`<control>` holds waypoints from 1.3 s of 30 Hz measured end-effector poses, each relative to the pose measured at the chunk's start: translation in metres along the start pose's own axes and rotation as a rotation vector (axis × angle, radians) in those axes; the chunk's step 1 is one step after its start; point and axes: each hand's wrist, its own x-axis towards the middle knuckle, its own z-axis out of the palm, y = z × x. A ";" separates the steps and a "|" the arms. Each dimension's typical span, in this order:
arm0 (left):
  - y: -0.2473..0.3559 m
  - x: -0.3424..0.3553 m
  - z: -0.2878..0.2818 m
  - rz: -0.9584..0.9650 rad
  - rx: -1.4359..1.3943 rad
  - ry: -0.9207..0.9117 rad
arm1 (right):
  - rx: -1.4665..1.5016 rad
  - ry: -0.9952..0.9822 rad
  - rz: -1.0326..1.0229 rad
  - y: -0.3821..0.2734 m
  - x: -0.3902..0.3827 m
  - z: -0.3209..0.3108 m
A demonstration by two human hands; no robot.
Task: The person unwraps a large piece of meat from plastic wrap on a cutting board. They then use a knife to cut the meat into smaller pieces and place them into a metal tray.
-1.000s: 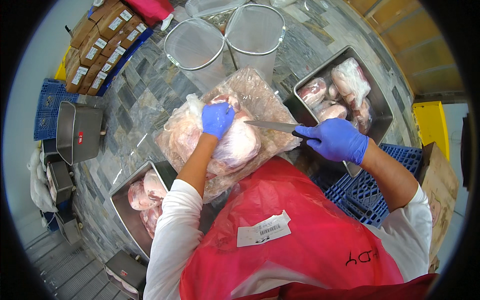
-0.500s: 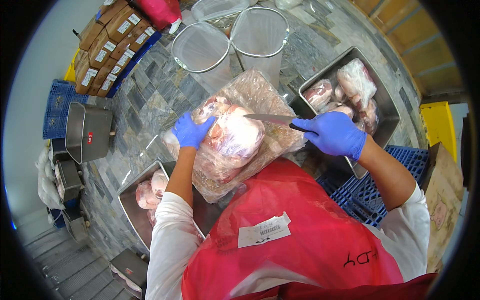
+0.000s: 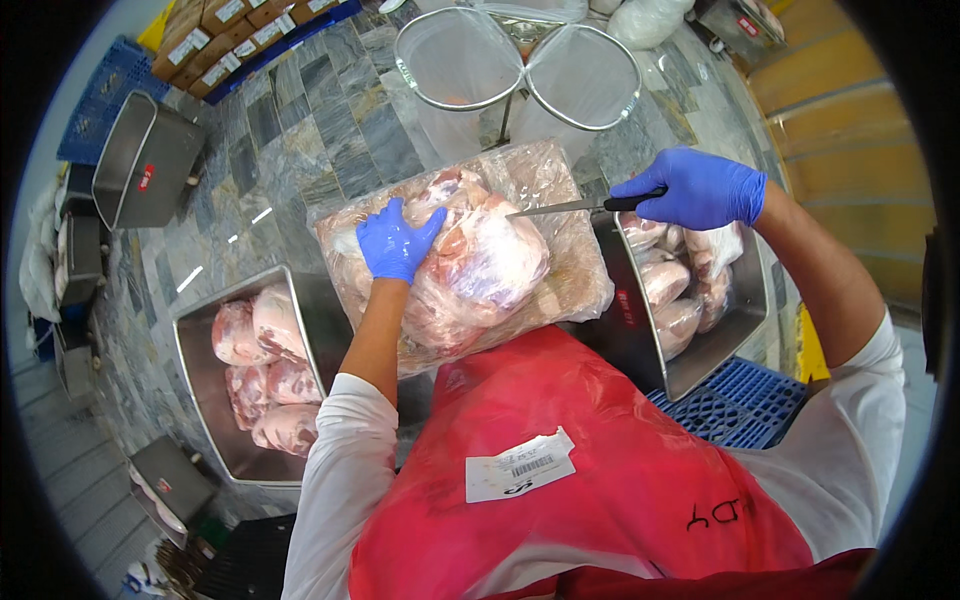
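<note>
A large piece of raw meat (image 3: 485, 255) in clear plastic wrap lies on a plastic-covered slab (image 3: 575, 225) in front of me. My left hand (image 3: 395, 240), in a blue glove, rests on its left side with the fingers spread. In my gloved right hand (image 3: 695, 188) I grip the black handle of a knife (image 3: 560, 208). The blade points left, its tip at the upper right of the meat; whether it has pierced the wrap I cannot tell.
Wrapped meat pieces (image 3: 285, 380) fill part of a steel bin (image 3: 185, 350) at my left; another steel bin (image 3: 765, 290) with meat stands right. Beyond the slab are hoop-held clear bags (image 3: 460, 60). A blue pallet (image 3: 730, 405) lies by the right bin. Boxes (image 3: 190, 45) are stacked far left.
My view has turned, bringing more of the left bin into sight. The right hand has moved up and outward with the knife, which lies flatter. The left hand stays on the meat.
</note>
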 end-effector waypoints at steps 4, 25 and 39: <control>-0.005 0.001 0.003 -0.044 -0.045 -0.023 | 0.049 -0.124 0.029 -0.005 0.026 -0.023; -0.014 -0.014 0.013 -0.217 -0.185 0.001 | 0.370 0.465 0.080 0.058 0.017 0.239; -0.005 -0.007 -0.002 -0.238 -0.155 -0.129 | 0.453 0.790 0.078 0.074 0.029 0.348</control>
